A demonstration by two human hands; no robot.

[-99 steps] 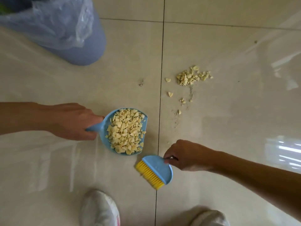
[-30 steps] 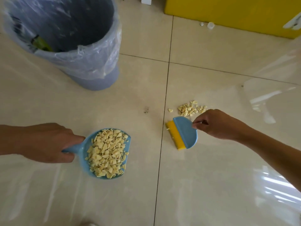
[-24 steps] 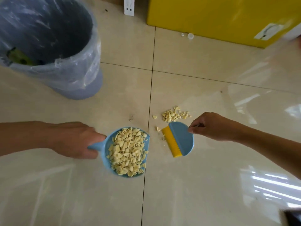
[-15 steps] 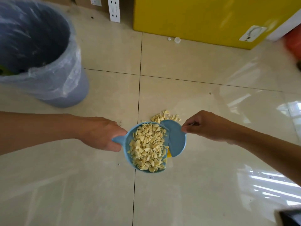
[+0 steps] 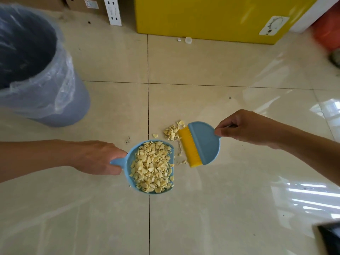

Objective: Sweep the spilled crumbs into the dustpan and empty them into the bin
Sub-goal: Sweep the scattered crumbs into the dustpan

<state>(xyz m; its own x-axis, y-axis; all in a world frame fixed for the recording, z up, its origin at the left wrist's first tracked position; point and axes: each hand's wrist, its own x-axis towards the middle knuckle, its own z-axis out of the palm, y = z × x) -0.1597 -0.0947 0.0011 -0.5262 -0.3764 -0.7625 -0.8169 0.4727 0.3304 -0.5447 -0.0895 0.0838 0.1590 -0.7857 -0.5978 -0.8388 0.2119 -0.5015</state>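
Brush [image 5: 204,143] in right grip [image 5: 244,128], beside crumbs [image 5: 171,132]

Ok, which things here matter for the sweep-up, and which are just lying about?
Job: dustpan in left hand, brush in right hand, loose crumbs, bin.
Lying about: yellow box, cap, white strip.

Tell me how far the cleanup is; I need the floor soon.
Most crumbs sit in the dustpan, gripped by the left hand. The right hand holds the brush beside a small pile on the floor. Left: sweeping that in, then emptying into the bin.
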